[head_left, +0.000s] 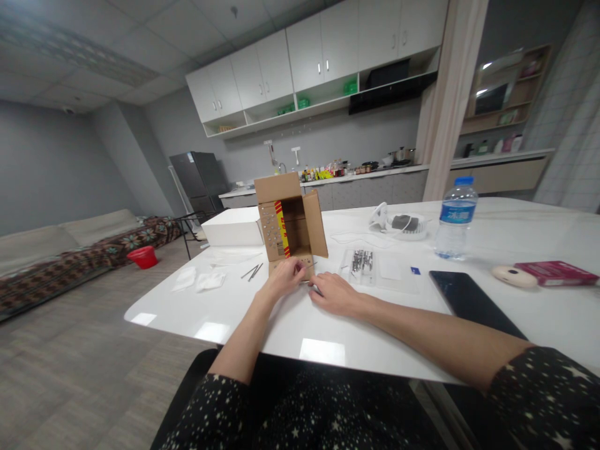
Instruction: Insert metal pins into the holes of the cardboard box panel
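An open cardboard box stands on the white table, its flaps spread. Small shiny pieces dot its left flap, and a red-and-yellow strip runs beside the opening. At the lower flap, my left hand has its fingers pinched together; whatever they hold is too small to make out. My right hand lies just to the right, fingers curled, with a thin dark item partly showing at the fingertips. To its right is a clear plastic case of small metal pieces. Thin metal tools lie left of the box.
A water bottle, black phone, beige rounded device and dark red box are on the right. A white device with a cable sits farther back. Crumpled tissues and a white box are on the left.
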Demonstrator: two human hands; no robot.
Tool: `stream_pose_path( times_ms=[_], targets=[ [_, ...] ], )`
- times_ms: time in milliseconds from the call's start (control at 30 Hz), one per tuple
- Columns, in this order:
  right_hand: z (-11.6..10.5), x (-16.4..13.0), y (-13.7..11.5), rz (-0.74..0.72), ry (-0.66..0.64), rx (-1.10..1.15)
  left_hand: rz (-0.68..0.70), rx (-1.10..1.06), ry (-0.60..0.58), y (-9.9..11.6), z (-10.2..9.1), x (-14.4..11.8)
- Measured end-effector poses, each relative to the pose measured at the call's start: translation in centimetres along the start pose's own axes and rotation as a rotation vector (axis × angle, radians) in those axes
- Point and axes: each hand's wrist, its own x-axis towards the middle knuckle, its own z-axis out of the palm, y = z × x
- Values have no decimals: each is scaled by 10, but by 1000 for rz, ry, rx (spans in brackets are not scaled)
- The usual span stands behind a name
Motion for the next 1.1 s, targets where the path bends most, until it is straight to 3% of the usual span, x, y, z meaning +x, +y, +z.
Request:
stream_pose_path(
  times_ms=[200,433,633,833,1100],
  targets=[
    [-2,-1,-2,25,-8,-29,-15,-67,143,-6,-2,3],
    [-4,-2,-3,19,-2,-31,73,-68,444,-9,-7,7],
    [-2,-1,-2,23,-1,-12,-10,-41,608,-13,-15,6],
    [-2,-1,-2,20,0,-9,-141,24,616,-29,-19,6],
    [0,-1,-1,11,20,-5,-191,59,527,-34,-17,4]
  ],
)
